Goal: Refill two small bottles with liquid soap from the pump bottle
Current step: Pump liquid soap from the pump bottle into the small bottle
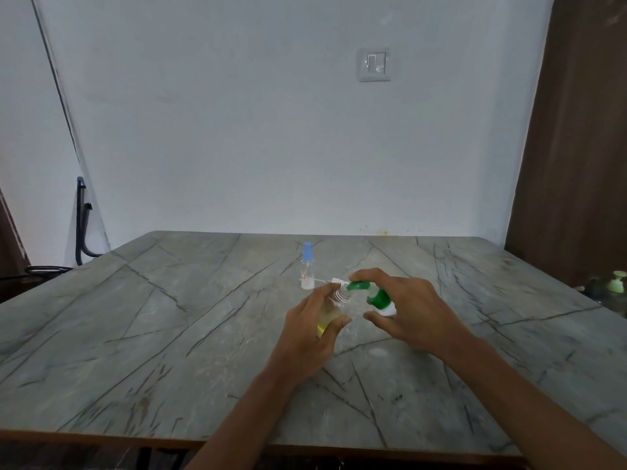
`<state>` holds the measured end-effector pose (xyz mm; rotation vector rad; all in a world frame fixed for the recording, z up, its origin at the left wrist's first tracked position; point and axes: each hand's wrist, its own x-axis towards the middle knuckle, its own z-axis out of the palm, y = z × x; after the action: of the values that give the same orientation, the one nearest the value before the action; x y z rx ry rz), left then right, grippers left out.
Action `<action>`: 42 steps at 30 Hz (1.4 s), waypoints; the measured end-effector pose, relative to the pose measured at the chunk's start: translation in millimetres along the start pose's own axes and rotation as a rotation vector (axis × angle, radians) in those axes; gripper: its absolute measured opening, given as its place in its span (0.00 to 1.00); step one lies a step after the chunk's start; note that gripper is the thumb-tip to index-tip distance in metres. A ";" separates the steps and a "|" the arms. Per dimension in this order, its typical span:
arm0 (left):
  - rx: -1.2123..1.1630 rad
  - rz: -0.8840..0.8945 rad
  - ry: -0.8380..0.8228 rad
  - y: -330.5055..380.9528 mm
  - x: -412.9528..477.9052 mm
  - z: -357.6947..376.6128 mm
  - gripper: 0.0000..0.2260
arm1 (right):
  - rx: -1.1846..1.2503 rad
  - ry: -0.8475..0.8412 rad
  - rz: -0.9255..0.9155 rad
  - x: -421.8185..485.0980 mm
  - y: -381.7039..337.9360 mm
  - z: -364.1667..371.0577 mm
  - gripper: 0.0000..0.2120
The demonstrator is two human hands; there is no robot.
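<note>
Just right of the frame's centre, the left grip [315, 329] holds a small bottle [339, 300]. Fingers and thumb curl round its lower body, and the bottle leans so that its open threaded neck points up and to the right. Yellow liquid sits in its lower part, partly hidden by the fingers. The right grip [407, 310] is wrapped round the pump bottle [376, 298] — thumb low on the white body, a forefinger curved over the green pump head. The spout meets the small bottle's mouth, or very nearly; whether it is inside the neck I cannot tell.

The step in hand looks to be the pumping itself. To do it well, the spout tip should sit squarely over or just inside the mouth before each press. Presses should be slow and full, so the thick soap drops in rather than stringing down the threads. The left grip should brace the neck against the downward push. The level is best read through the clear wall — sliding the fingers lower would help.

Behind and slightly left, the second small bottle [307, 269] stands upright on the counter [169, 334] with its blue top on, apart from both grips. A white top [334, 282] lies just beside it. Another pump bottle [615, 288] stands at the right edge.
</note>
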<state>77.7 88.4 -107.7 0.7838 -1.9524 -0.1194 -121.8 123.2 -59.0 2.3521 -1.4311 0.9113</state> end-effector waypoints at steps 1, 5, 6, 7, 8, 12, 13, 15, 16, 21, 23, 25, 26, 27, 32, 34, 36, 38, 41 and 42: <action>0.000 0.006 -0.006 -0.4 -0.4 0.1 0.24 | 0.010 0.006 0.004 0.4 1.1 1.0 0.30; -0.015 0.008 -0.046 0.5 -1.3 0.2 0.23 | 0.026 0.018 0.004 2.6 4.7 2.5 0.28; -0.017 0.006 -0.046 0.6 -1.4 0.3 0.23 | 0.022 0.014 0.005 3.0 4.9 2.4 0.28; -0.016 0.004 -0.044 0.2 -1.4 0.7 0.23 | 0.018 0.007 0.008 2.9 4.8 2.0 0.28; -0.012 0.004 -0.039 0.2 -1.1 0.9 0.23 | 0.014 0.000 0.007 2.8 4.4 1.2 0.28; 0.010 -0.003 -0.006 -3.2 -0.3 1.6 0.24 | -0.021 -0.020 -0.009 2.7 1.1 -2.0 0.32; 0.013 -0.009 -0.001 -3.8 -0.5 1.8 0.25 | -0.024 -0.023 -0.008 2.8 0.0 -2.4 0.33; 0.009 -0.022 -0.002 -3.8 -1.2 2.2 0.25 | -0.020 -0.030 -0.003 2.1 -0.8 -2.5 0.34; 0.009 -0.024 -0.004 -3.4 -1.2 2.3 0.25 | -0.017 -0.025 -0.006 1.8 -0.5 -2.3 0.34; 0.011 -0.034 -0.017 -3.0 -1.8 2.8 0.25 | 0.012 0.003 0.022 0.5 2.6 1.7 0.33; 0.014 -0.037 -0.022 -2.7 -2.1 3.0 0.25 | 0.023 0.002 0.031 0.4 4.2 3.1 0.33; 0.019 -0.035 -0.025 -2.8 -2.2 2.8 0.25 | 0.036 0.017 0.028 0.1 5.5 3.9 0.33; 0.019 -0.030 -0.025 -2.6 -2.2 2.7 0.25 | 0.036 0.026 0.026 0.0 6.1 4.2 0.33; 0.014 -0.029 -0.029 -2.0 -2.1 2.5 0.25 | 0.034 0.031 0.025 -0.1 6.5 4.2 0.32; 0.007 -0.035 -0.051 0.8 -2.3 2.1 0.25 | 0.038 0.036 0.030 -0.5 6.8 3.7 0.30; 0.003 -0.028 -0.054 1.5 -1.8 1.5 0.24 | 0.024 0.022 0.031 -0.2 5.0 2.0 0.30; 0.006 -0.016 -0.046 0.6 -1.1 1.3 0.24 | 0.004 0.007 0.029 0.5 2.7 0.0 0.30; 0.017 -0.013 -0.036 -1.2 -0.9 1.5 0.24 | -0.012 -0.008 0.018 0.9 0.2 -1.5 0.31; 0.034 -0.026 -0.026 -2.2 -0.8 1.9 0.25 | -0.005 -0.008 -0.011 0.2 -1.0 -2.7 0.32; 0.033 -0.023 -0.024 -2.6 -0.9 2.3 0.25 | 0.001 -0.010 -0.019 -0.3 -0.9 -3.4 0.32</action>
<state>77.3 86.3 -110.6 0.8297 -1.9731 -0.1114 -122.4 125.6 -56.4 2.3699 -1.4093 0.8964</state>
